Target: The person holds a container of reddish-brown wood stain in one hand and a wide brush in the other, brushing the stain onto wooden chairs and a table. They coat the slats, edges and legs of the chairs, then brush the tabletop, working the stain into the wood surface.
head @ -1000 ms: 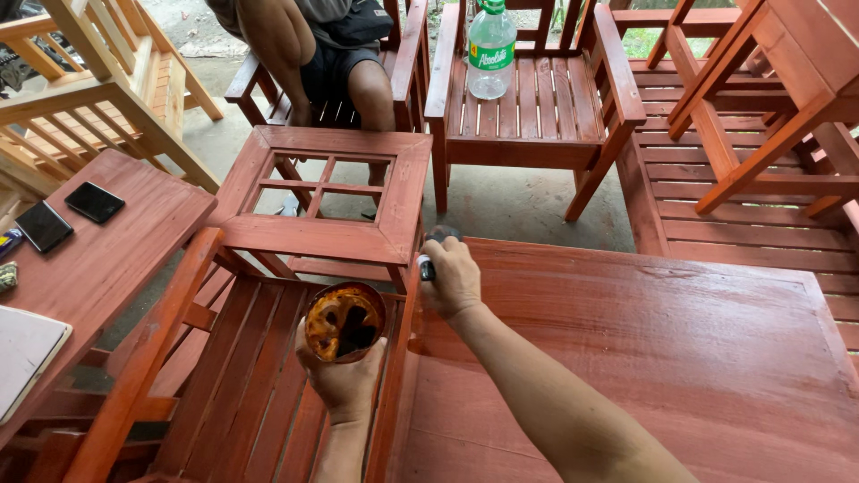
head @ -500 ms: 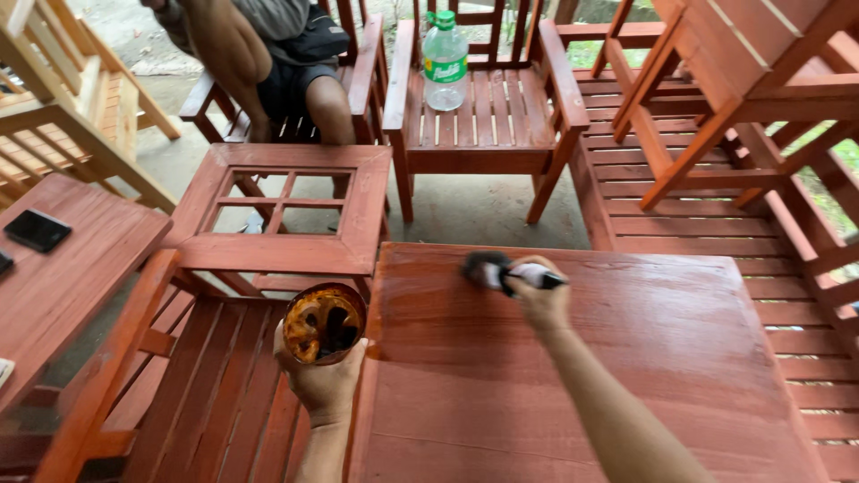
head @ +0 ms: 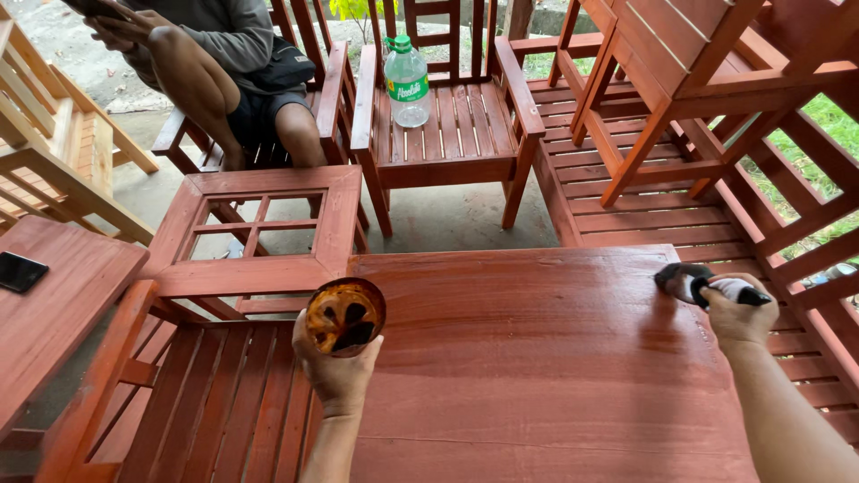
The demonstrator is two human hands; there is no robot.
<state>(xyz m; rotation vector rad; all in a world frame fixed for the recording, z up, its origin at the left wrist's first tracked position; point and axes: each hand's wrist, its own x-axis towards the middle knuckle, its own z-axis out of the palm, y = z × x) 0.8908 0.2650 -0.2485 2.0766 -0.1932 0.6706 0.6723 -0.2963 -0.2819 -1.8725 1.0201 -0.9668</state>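
My left hand (head: 338,374) holds a small round bowl (head: 345,315) of dark orange-brown stain, just off the left edge of a red-brown wooden tabletop (head: 537,358). Over at that tabletop's far right edge, my right hand (head: 738,313) grips a stained rag or brush (head: 684,281) with a dark tip pressed on the wood. The surface looks wet and glossy near the far side.
A small frame table (head: 259,228) stands beyond the bowl. A slatted chair (head: 447,125) carries a plastic water bottle (head: 407,80). A seated person (head: 206,63) is at the far left. Stacked chairs (head: 680,107) fill the right. A phone (head: 20,271) lies on a left table.
My right hand has swept the rag from the tabletop's far left corner across to its far right edge. The bowl in my left hand stays in place.
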